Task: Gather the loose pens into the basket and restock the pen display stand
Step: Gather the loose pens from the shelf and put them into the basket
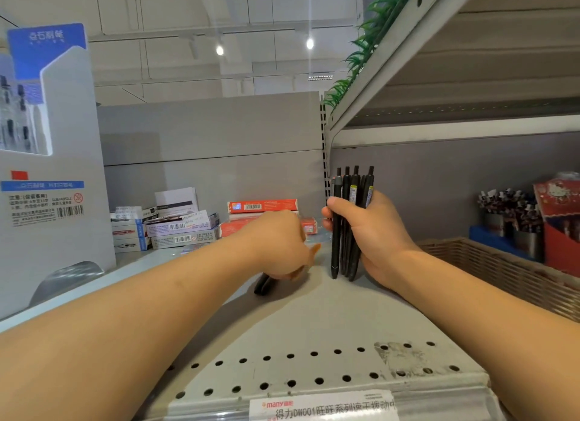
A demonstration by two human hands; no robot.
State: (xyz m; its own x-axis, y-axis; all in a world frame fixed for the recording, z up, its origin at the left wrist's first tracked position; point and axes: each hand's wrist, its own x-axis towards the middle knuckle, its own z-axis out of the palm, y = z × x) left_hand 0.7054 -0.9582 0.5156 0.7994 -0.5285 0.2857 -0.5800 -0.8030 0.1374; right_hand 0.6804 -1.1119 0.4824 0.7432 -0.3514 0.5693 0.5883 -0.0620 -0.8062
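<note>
Right hand point(370, 232) grips an upright bundle of black plastic pens point(351, 219) mid-shelf; left hand point(279, 248) curls over loose black pens point(263, 286); risk: bundle splays before reaching the woven wicker basket point(502, 270) at shelf's right edge.

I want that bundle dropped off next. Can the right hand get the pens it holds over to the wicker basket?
Probably yes. The right hand grips the black pens upright on the shelf, and the wicker basket sits open just to its right with nothing between.

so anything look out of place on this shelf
Yes: black pens lie loose on the grey perforated metal shelf under the left hand, outside the woven wicker basket. The right hand grips an upright bundle of black pens.
</note>
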